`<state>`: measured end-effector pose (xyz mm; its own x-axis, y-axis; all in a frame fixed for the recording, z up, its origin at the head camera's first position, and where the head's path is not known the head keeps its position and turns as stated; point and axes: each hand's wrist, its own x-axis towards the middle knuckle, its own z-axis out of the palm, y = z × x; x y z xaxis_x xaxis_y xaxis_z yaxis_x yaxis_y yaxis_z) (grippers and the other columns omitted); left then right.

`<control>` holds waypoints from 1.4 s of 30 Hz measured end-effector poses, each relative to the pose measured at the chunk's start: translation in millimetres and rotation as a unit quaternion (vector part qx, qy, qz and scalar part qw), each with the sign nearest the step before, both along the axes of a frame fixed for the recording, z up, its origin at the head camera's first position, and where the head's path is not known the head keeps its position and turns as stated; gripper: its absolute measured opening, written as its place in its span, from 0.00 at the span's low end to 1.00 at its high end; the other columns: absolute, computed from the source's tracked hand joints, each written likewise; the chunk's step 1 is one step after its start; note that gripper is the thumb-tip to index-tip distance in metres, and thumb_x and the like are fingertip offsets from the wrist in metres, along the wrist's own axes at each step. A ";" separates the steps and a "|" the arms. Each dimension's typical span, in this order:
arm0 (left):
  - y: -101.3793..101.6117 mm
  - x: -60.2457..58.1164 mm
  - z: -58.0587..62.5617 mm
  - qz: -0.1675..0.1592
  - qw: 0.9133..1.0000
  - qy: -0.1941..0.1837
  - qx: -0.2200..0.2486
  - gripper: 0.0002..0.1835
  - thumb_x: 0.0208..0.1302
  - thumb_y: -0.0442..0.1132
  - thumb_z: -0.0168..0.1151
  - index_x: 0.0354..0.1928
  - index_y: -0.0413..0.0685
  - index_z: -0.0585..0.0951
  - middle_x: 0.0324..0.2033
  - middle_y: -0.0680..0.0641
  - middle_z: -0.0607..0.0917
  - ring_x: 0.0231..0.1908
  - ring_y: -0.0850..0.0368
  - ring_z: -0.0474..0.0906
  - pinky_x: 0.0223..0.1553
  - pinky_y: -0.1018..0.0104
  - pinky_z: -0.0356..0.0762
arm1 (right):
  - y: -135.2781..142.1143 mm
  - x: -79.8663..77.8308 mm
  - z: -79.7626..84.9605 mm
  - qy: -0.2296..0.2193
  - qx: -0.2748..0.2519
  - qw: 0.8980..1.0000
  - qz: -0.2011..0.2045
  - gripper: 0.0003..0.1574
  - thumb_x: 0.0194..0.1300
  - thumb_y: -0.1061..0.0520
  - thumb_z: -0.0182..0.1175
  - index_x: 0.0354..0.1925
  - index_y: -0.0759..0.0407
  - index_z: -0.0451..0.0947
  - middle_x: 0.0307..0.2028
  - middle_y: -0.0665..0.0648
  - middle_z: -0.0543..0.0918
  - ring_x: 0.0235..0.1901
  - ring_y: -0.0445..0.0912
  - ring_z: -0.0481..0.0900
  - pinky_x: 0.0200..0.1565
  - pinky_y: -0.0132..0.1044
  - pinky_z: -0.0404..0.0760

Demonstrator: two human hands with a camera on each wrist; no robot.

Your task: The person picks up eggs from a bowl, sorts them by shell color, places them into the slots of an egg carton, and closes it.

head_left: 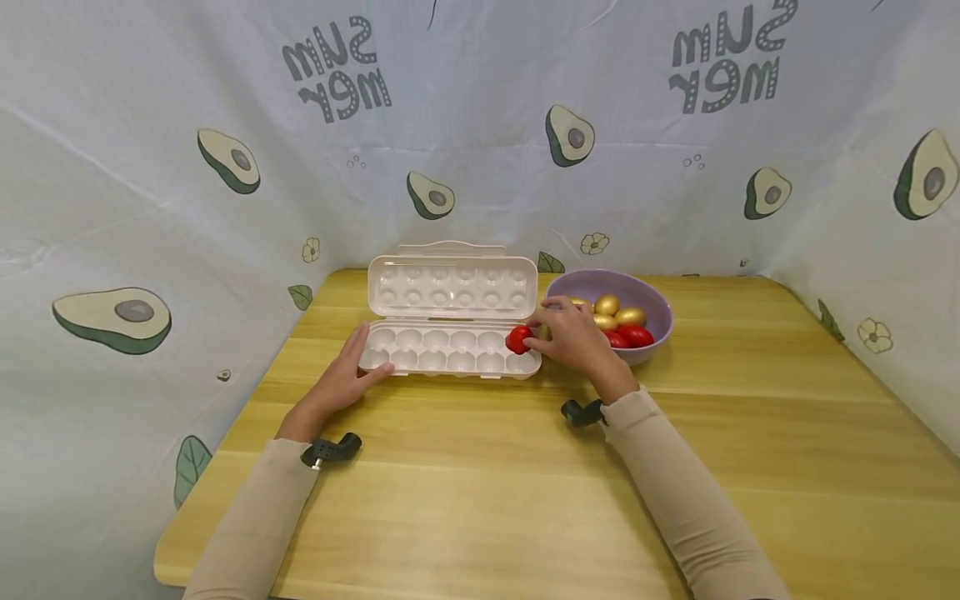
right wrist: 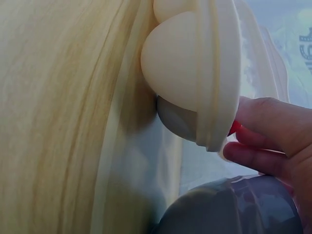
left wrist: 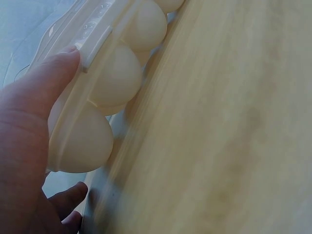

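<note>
A white plastic egg carton lies on the table with its lid raised behind it; the visible cups show bare white. My left hand holds its left end, the thumb on the front rim and the other fingers along the side. With thumb and fingertips, my right hand pinches a red egg over the back right cup. In the right wrist view only a sliver of that egg shows past the carton's end. Whether it touches the cup I cannot tell.
Close to the carton's right end stands a purple bowl holding several gold eggs and red eggs, partly hidden by the right hand. The wooden table meets a printed white curtain at the back.
</note>
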<state>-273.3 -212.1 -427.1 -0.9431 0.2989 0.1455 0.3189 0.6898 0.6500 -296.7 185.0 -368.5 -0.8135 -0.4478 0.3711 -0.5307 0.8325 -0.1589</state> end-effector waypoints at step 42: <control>-0.2 -0.5 -1.6 -0.001 1.000 -0.003 0.005 0.52 0.65 0.60 0.57 0.76 0.44 0.39 0.76 0.44 0.39 0.74 0.43 0.37 0.70 0.41 0.40 | 68.0 -9.1 10.8 -0.147 -0.220 0.963 -0.054 0.22 0.65 0.55 0.64 0.54 0.65 0.78 0.49 0.64 0.83 0.50 0.58 0.81 0.53 0.52 0.77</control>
<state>-273.8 -212.3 -428.7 -0.9431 0.2999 0.1436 0.3172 0.6819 0.6591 -305.8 253.0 -357.7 -0.9454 -0.2061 0.2525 -0.3229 0.6979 -0.6393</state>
